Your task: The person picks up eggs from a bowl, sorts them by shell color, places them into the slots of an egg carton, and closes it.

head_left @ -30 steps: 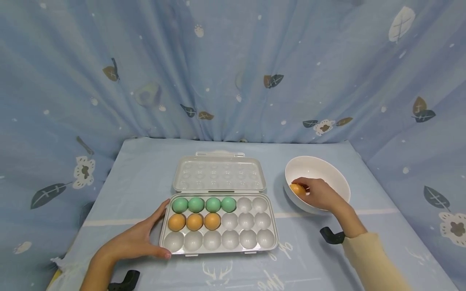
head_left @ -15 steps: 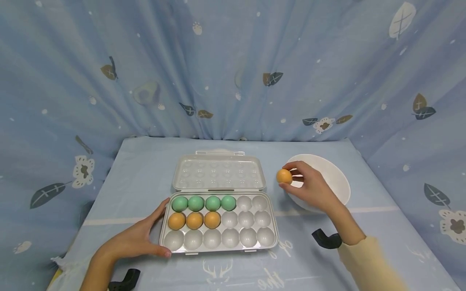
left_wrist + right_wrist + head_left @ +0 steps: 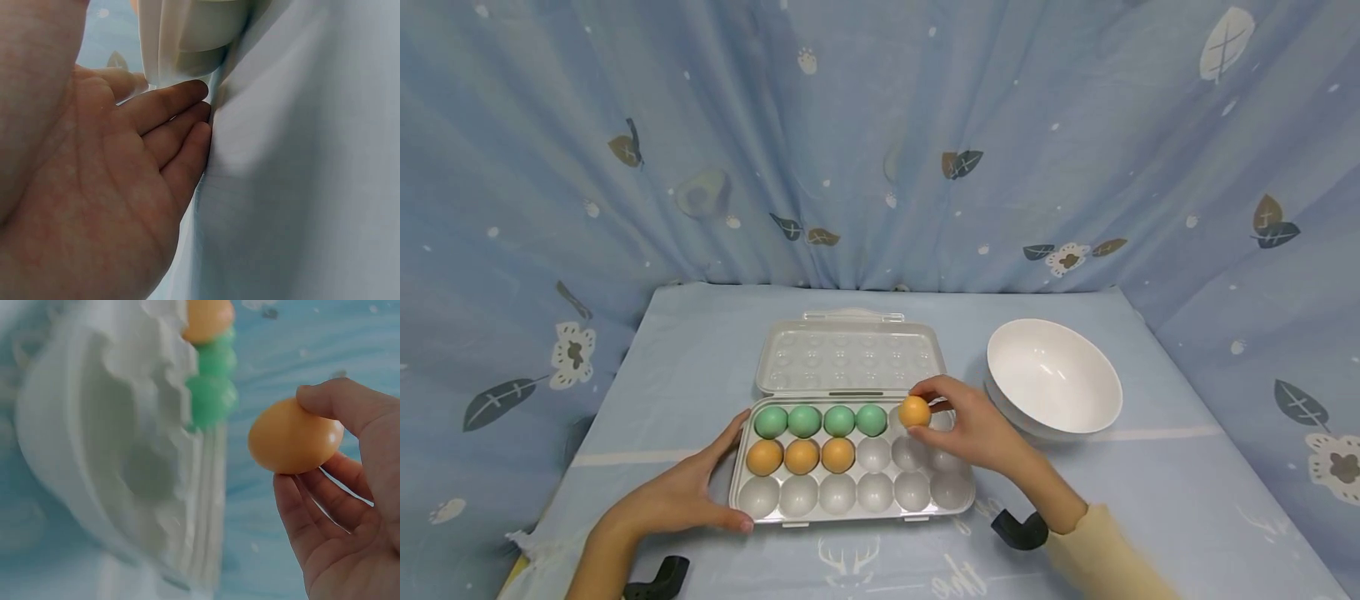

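Observation:
A light grey egg carton (image 3: 891, 517) lies with its lid folded back. Several green eggs (image 3: 838, 422) fill part of its back row, with three orange eggs (image 3: 802, 457) at the left of the middle row. My right hand (image 3: 977, 429) pinches another orange egg (image 3: 914, 412) between thumb and fingertips, over the back row to the right of the green ones. The right wrist view shows this egg (image 3: 294, 437) apart from the carton. My left hand (image 3: 673, 497) rests at the carton's left end, fingers fairly straight and spread, thumb at the front corner.
A white bowl (image 3: 1052, 375) stands right of the carton, its smooth inner wall showing. The open lid (image 3: 853, 358) lies behind the cups. A blue patterned cloth covers the table, and a matching curtain (image 3: 865, 150) hangs behind it.
My right hand has lifted the orange egg out of the white bowl and carried it left over the carton. The left hand has stayed in place.

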Demonstrator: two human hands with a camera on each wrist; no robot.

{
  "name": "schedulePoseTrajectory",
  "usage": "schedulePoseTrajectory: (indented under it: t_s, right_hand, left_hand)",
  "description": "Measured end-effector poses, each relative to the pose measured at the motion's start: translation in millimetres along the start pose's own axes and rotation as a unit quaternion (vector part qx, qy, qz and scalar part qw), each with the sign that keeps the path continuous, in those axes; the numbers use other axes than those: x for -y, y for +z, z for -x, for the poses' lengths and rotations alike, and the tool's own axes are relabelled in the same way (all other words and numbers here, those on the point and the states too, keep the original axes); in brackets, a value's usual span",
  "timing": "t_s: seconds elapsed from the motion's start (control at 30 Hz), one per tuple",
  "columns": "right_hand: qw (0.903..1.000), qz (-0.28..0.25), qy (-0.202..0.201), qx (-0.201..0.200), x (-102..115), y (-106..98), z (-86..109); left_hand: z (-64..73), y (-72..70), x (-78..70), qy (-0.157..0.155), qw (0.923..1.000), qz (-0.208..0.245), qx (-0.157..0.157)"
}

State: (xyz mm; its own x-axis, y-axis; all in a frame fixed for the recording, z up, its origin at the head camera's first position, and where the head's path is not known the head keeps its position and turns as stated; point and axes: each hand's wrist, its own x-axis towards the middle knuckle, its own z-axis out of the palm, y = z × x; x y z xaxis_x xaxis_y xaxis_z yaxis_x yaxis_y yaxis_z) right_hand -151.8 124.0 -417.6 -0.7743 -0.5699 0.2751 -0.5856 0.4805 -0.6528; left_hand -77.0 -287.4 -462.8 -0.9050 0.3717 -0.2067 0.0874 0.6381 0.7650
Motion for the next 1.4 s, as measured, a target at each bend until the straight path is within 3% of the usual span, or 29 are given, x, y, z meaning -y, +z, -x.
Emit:
schedulePoseTrajectory:
  t_s: [0.2, 0.37, 0.47, 0.73, 1.07, 1.23, 1.4]
  right_hand:
    - [0.9972, -0.058, 0.005, 0.047, 4, 28, -0.8]
    - [0.9949, -0.083, 0.001, 0.056, 5, 44, -1.3]
    - [0.9963, -0.068, 0.001, 0.052, 5, 51, -0.2]
    - [0.9985, 0.031, 0.013, 0.044, 8, 62, 2.7]
    - [0.9965, 0.05, 0.007, 0.068, 9, 57, 1.6]
    - [0.9969, 0.026, 0.005, 0.074, 7, 43, -2.6]
    - [0.9982, 0.019, 0.024, 0.052, 1, 23, -14.8]
  left_hand:
    - [-0.5, 0.2, -0.1, -0.002, 1.0, 0.007, 0.003]
    - [-1.0, 0.4, 0.7, -0.001, 1.0, 0.009, 0.003]
    - [-1.2, 0.5, 1.9, 0.003, 1.0, 0.008, 0.001]
    - [-1.1, 0.8, 3.1, 0.005, 1.0, 0.004, 0.0]
    - [0.4, -0.1, 4.8, 0.014, 0.9999, 0.006, 0.001]
    - [0.7, 0.1, 3.9, 0.011, 0.9999, 0.005, 0.001]
    - [1.1, -0.4, 2.0, 0.006, 1.0, 0.003, 0.0]
